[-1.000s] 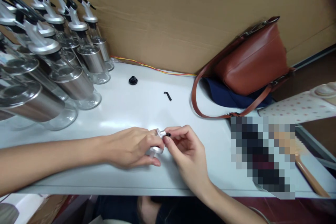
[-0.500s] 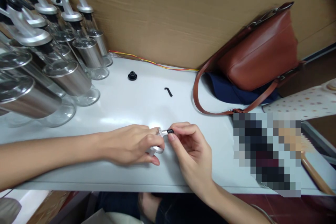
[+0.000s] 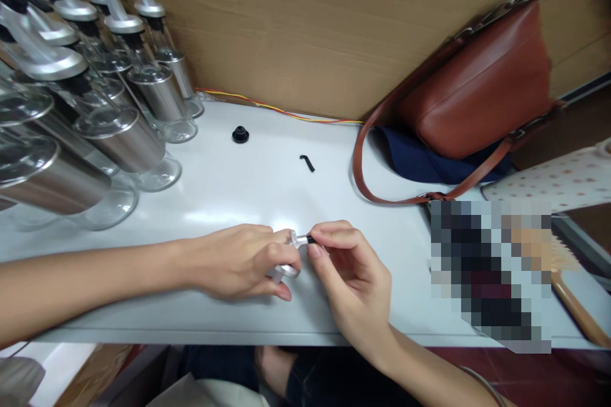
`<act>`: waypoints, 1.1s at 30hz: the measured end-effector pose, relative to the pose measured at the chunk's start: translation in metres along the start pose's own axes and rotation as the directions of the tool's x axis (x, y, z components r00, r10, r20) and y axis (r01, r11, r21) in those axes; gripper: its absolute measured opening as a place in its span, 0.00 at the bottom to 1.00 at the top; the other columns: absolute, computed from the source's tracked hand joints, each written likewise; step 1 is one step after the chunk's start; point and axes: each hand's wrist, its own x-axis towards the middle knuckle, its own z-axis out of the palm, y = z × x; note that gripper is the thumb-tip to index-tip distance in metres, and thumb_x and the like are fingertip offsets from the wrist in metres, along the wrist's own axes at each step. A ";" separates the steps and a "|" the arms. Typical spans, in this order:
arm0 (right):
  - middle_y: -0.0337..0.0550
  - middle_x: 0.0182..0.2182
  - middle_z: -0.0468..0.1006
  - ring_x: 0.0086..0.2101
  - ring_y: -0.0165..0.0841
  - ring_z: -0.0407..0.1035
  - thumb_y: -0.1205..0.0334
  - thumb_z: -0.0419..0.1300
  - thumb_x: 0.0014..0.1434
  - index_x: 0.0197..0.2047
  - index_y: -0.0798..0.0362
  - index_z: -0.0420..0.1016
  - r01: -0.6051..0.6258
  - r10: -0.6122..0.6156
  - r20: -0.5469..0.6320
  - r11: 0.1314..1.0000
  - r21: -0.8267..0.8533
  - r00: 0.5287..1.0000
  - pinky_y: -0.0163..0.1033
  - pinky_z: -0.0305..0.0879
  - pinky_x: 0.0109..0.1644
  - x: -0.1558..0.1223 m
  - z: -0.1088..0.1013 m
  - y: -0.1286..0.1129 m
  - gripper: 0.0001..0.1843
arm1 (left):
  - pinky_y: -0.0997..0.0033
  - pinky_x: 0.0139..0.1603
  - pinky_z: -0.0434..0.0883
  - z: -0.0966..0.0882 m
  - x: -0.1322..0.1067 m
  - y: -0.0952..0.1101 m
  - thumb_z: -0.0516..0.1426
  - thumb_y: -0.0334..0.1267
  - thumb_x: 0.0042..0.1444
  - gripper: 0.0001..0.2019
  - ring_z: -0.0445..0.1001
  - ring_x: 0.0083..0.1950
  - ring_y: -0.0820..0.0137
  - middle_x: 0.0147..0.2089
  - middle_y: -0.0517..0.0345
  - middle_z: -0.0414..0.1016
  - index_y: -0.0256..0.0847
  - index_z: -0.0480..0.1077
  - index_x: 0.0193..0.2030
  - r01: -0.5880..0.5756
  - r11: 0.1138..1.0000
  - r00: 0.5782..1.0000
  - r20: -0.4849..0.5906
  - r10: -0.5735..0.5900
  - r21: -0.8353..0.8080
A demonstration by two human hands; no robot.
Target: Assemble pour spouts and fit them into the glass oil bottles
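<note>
My left hand [image 3: 238,262] lies near the front edge of the white table [image 3: 248,191], its fingers closed round a small silver metal cap [image 3: 286,270] with a short spout. My right hand [image 3: 351,273] is right beside it, thumb and forefinger pinched on a small black piece [image 3: 309,239] at the tip of that spout. Most of the cap is hidden under my left fingers.
Several glass-and-steel dispenser bottles [image 3: 119,121] with silver pour tops crowd the left of the table. A black round part [image 3: 240,135] and a small black bent piece [image 3: 307,163] lie mid-table. A brown leather bag [image 3: 482,89] rests at the right on blue cloth, against a cardboard wall [image 3: 310,19]. A wooden brush handle [image 3: 575,311] lies at the far right.
Both hands stay together on the cap. My right fingers have shifted slightly on the black piece at the spout tip. The view has tilted a little.
</note>
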 end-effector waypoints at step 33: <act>0.38 0.22 0.74 0.24 0.28 0.69 0.57 0.60 0.59 0.33 0.52 0.78 -0.262 0.252 0.119 0.962 0.076 0.960 0.33 0.68 0.30 0.013 -0.004 -0.003 0.09 | 0.68 0.36 0.69 0.000 -0.005 -0.002 0.50 0.40 0.65 0.11 0.68 0.31 0.71 0.40 0.55 0.70 0.46 0.48 0.48 0.044 0.999 0.995 0.088 -0.041 -0.031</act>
